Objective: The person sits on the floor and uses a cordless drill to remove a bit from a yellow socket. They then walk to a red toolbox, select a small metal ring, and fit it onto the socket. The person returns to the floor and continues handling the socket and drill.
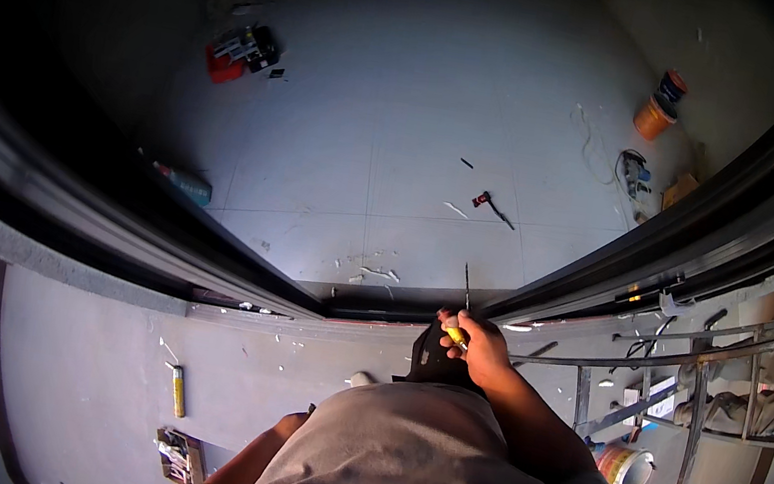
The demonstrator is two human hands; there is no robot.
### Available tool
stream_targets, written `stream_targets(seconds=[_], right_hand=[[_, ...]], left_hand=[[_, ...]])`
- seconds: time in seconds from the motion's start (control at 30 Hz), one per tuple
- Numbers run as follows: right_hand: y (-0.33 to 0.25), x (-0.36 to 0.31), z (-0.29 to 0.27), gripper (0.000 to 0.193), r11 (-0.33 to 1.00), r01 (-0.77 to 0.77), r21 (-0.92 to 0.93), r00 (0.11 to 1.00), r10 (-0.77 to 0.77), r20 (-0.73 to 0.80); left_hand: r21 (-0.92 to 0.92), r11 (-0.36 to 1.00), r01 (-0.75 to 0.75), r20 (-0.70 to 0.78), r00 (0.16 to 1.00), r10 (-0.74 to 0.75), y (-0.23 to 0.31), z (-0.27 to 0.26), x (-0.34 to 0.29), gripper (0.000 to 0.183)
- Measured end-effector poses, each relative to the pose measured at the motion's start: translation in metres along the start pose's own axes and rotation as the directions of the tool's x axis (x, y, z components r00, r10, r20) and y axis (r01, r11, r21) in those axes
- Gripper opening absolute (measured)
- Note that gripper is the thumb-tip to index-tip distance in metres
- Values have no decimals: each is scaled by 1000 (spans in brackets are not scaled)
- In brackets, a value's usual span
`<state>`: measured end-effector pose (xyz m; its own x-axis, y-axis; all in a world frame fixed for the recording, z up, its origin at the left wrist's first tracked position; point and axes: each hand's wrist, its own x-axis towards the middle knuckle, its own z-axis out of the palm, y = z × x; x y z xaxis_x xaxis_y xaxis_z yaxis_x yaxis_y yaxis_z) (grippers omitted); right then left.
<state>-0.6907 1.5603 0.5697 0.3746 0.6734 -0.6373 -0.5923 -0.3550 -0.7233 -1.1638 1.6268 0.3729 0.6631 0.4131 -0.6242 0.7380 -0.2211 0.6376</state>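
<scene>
My right hand (488,352) is closed round the yellow handle of a screwdriver (457,336), in front of my body and close to the door frame's sill. Its thin dark shaft points away from me, over the sill. My left hand (294,422) hangs low at my left side, beside my shirt. Its fingers are mostly hidden, and a small dark bit shows at their end; I cannot make out whether it is something held. Below my right hand, dark trousers and part of a shoe (362,379) show.
Dark frame rails (668,256) flank the opening. Beyond lie a red-black tool (483,200), a corded power tool (632,175), an orange bucket (655,117) and a red toolbox (224,66). Nearer are a metal-bar frame (694,422), a paint bucket (636,471), a yellow tube (179,392) and a box (192,463).
</scene>
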Motion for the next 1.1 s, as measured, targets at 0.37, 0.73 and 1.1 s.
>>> stream_targets(seconds=[0.37,0.73,1.1], right_hand=[[-118,216,60,27,990,-5,138,1000,3,17],[-264,478,32,27,932,-358,-51,934,358,-11],[-451,553,51,22,934,-320,-157,920,346,183]], left_hand=[[-23,985,170,-109,979,-171,52,-131,167,37],[-165,810,562,-268,765,-586,207,-244,221,33],[77,879,470,-442,807,-393,365,-451,322,31]])
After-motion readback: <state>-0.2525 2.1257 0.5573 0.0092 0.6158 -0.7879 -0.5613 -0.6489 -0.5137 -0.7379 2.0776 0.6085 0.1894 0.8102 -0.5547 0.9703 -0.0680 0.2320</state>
